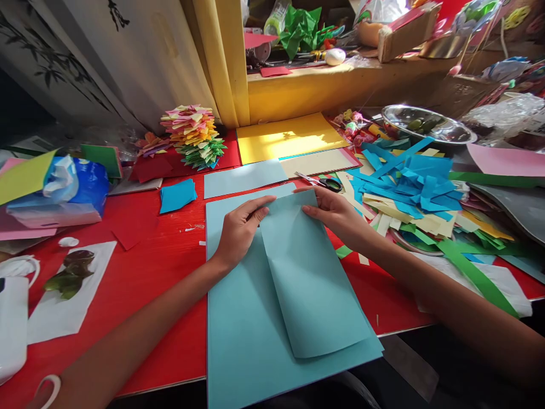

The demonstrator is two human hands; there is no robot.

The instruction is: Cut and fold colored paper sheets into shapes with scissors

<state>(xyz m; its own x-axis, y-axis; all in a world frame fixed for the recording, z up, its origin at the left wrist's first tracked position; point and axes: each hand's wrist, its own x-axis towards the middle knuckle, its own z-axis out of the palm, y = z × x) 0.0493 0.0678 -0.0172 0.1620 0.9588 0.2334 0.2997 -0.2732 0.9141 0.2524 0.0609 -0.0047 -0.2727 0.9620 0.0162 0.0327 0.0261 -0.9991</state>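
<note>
A light-blue sheet of paper (pixel 315 284) bends over in a loose fold on top of a larger light-blue stack of paper (pixel 242 352). My left hand (pixel 244 227) pinches the upper left corner of the sheet between thumb and fingers. At the upper right corner, my right hand (pixel 334 210) grips the same sheet, thumb in front and fingers behind. Just beyond the right hand lie scissors (pixel 323 182) with black handles. Past the stack is a pale blue paper strip (pixel 242 179). To its left sits a small pile of blue paper squares (pixel 177 196).
Blue, cream and green paper scraps (pixel 421 182) heap up at the right, near a metal bowl (pixel 430 122). A layered paper stack (pixel 193 136) and yellow paper (pixel 289 136) are at the back. A tissue pack (pixel 85 184) stands left on the red table (pixel 170 307).
</note>
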